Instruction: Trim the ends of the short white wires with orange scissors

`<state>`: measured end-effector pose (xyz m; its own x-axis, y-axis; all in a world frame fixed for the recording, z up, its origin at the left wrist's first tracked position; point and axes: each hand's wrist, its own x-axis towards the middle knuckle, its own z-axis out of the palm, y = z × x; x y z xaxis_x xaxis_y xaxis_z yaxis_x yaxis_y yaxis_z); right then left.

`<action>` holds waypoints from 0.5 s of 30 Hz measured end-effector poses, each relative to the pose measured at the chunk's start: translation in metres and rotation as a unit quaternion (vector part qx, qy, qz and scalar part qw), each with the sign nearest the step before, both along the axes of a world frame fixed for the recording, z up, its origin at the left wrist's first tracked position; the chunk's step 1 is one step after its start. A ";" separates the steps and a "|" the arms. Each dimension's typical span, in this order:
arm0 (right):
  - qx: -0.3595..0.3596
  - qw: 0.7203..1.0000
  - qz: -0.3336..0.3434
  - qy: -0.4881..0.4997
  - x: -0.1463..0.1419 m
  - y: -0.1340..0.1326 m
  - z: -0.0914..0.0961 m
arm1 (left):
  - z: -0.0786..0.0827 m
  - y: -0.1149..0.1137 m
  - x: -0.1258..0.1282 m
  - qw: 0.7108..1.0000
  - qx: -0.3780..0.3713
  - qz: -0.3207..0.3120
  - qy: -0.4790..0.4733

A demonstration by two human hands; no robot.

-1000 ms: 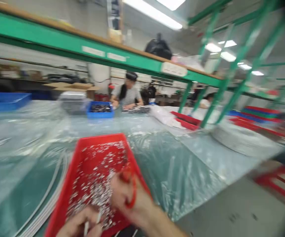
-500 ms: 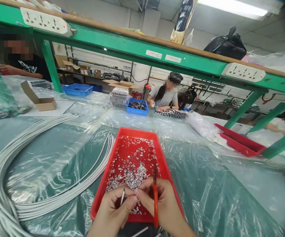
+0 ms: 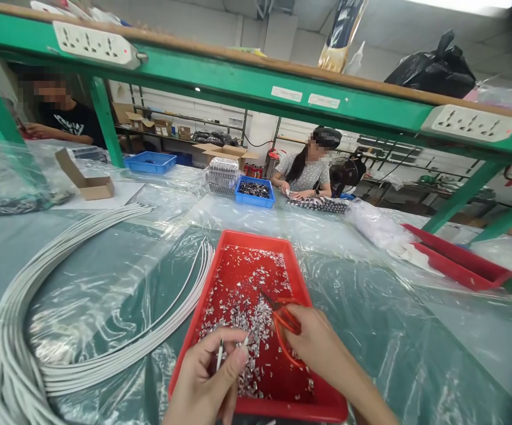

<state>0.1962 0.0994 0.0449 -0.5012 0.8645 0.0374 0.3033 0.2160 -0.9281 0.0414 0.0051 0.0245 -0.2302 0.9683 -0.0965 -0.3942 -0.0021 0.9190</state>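
Two-handed, working over a red tray of silvery scraps. Pinching a white cable end between thumb and forefinger of the left hand, above the tray, holding a second end within the same hand. Clasping red scissors in the right hand, aiming the blades over the scraps. Facing a cable coil lying to the left.

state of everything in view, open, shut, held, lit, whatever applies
Left hand: pinching a white cable end
Right hand: gripping orange-handled scissors
Red tray: silver scraps strewn inside
Cable bundle: lying in a curve
Small cardboard box: lid raised
Large cardboard box: flaps open
Right blue tray: holding dark parts
Left power strip: red light lit
Fan: cannot tell if spinning
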 end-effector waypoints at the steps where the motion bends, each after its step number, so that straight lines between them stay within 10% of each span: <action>1: 0.021 1.000 0.003 -0.015 0.005 0.000 0.001 | 0.000 0.001 0.000 1.000 -0.002 0.000 -0.014; 15: 0.137 0.954 0.105 -0.247 0.010 -0.030 0.028 | -0.001 0.006 0.002 0.999 -0.017 -0.002 0.044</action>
<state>0.2059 0.0698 0.0730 -0.6774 0.7347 -0.0374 0.6116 0.5341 -0.5837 0.0434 0.0111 0.0240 -0.2348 0.9659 -0.1091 -0.3126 0.0312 0.9494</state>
